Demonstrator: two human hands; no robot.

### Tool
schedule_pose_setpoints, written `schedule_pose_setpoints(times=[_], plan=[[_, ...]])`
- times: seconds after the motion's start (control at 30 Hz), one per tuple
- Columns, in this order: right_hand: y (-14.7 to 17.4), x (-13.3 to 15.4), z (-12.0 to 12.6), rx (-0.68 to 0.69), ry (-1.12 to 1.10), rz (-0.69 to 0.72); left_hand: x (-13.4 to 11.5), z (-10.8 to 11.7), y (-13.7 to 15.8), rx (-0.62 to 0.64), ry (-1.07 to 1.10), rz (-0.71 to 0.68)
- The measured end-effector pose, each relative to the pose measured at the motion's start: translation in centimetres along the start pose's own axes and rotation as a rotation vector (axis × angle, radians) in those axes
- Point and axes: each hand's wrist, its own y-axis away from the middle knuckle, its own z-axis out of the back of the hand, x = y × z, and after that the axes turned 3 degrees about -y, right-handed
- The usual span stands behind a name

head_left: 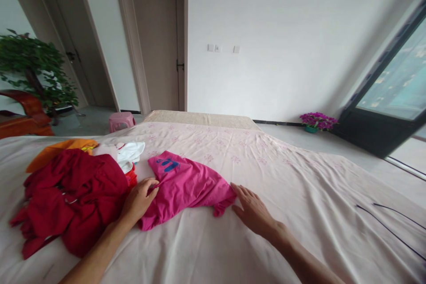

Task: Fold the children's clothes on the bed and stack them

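Observation:
A bright pink garment with a blue print near its far left corner lies folded and creased on the bed-like surface; its exact kind is hard to tell. My left hand is at its left edge, with thumb and forefinger closed on a bit of the pink cloth. At the opposite end, my right hand lies palm down with the fingers stretched out, their tips touching the garment's right edge. Beside my left forearm is a heap of dark red clothing. Orange cloth and white cloth show behind the heap.
A pale pink flowered sheet with wrinkles covers the surface. Two dark thin cords lie at the right. Beyond the sheet stand a pink plastic stool, purple flowers, a leafy plant and a wooden chair.

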Motion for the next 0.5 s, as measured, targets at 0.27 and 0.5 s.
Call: schedule_pose_setpoints(times=[0.27, 0.5], plan=[[-4.1, 1.7, -1.3, -0.216, -0.207, 0.041, -0.4, 0.5, 0.2, -0.014, 0.181, 0.134], [-5.2, -3.1, -1.2, -0.618, -0.356, -0.141, -3.1, 1.2, 0.6, 0.011, 0.524, 0.180]])
